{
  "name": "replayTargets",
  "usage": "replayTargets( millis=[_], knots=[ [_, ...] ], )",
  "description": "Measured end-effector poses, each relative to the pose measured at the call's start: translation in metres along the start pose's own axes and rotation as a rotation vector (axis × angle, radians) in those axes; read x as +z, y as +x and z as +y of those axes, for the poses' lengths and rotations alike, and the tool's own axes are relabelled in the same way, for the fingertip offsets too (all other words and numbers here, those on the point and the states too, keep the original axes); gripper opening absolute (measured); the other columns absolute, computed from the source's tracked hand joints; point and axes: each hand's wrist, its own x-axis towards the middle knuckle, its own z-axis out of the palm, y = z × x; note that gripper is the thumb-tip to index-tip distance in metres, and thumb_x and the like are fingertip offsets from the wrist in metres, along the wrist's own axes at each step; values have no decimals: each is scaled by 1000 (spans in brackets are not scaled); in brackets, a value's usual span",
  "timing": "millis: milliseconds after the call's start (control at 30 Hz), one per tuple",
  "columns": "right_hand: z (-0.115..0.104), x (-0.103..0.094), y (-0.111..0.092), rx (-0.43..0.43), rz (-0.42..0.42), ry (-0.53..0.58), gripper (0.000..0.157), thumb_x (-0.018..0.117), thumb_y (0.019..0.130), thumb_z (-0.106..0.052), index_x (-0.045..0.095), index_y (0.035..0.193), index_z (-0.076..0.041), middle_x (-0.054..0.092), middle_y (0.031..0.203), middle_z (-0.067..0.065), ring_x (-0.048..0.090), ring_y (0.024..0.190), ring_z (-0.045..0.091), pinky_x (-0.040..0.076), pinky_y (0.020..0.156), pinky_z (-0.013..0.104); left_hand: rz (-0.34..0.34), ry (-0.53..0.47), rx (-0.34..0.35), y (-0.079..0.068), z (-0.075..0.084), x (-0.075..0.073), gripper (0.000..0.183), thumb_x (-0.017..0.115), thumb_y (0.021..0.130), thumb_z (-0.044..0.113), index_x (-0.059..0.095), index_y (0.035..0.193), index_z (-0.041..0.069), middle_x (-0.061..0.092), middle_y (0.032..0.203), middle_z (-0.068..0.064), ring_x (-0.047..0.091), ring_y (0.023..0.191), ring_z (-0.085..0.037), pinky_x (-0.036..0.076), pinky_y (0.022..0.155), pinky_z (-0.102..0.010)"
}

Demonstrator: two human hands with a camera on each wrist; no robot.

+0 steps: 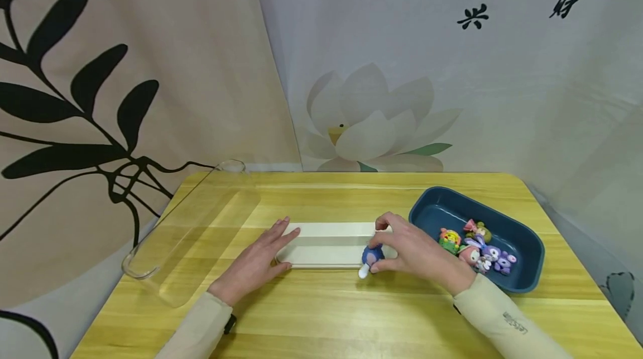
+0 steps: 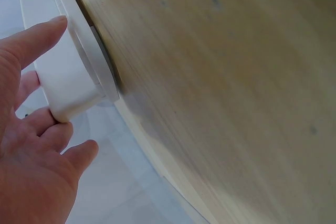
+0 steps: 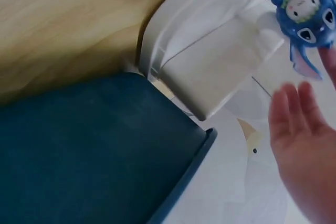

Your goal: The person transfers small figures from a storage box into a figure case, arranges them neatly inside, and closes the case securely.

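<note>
A white two-step stand lies lengthwise on the wooden table. My left hand holds its left end, the thumb along the front edge and the fingers at the top and back, as the left wrist view also shows. My right hand pinches a blue long-eared figurine between thumb and fingers over the right part of the stand. In the right wrist view the figurine has a pale face on its belly and tilts above the step, one ear hanging down.
To the right, a dark blue tray holds several small figurines, close beside my right forearm. A clear plastic cover lies at the table's left edge. Printed cloth hangs behind the table.
</note>
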Motion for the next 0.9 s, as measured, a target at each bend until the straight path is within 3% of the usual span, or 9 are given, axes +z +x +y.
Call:
replayTargets(
  millis=[133,300,400,567,800,900],
  knots=[
    [-1,4,1,-23,65,-88,36,83,83,-52,71,100,-23,62,127,5,59,111,19,56,96,46,3,0,-1,0,0,0,77,78,94,29,41,160,18,23,170,-14,28,154,-34,41,117,-56],
    [-5,11,4,46,73,-176,39,81,86,-53,68,103,-20,66,97,-9,57,84,9,54,77,34,6,3,-1,0,-1,0,76,78,94,30,41,160,19,23,170,-14,27,154,-34,40,117,-57],
    [-6,15,5,92,84,-190,39,79,88,-52,68,105,-19,63,91,-11,53,78,7,52,71,30,4,5,-2,0,-1,0,76,78,94,30,41,160,19,23,170,-13,27,154,-34,40,117,-56],
    [-5,15,3,108,79,-183,42,78,89,-53,69,110,-18,65,97,-9,56,81,8,55,72,30,3,5,1,0,-1,0,76,78,95,29,41,160,18,22,170,-13,27,154,-34,41,117,-56],
    [-1,9,-2,71,18,-127,54,78,87,-53,71,126,-17,67,115,-3,60,99,12,58,89,41,3,15,0,1,-1,0,77,78,94,29,41,161,19,22,170,-13,28,154,-34,43,115,-56],
    [-2,9,-3,56,19,-123,51,78,88,-52,73,127,-19,66,112,-4,58,92,11,57,80,34,-2,11,-4,0,-1,0,77,78,95,29,40,161,19,22,170,-13,27,154,-34,43,115,-56]
  ],
)
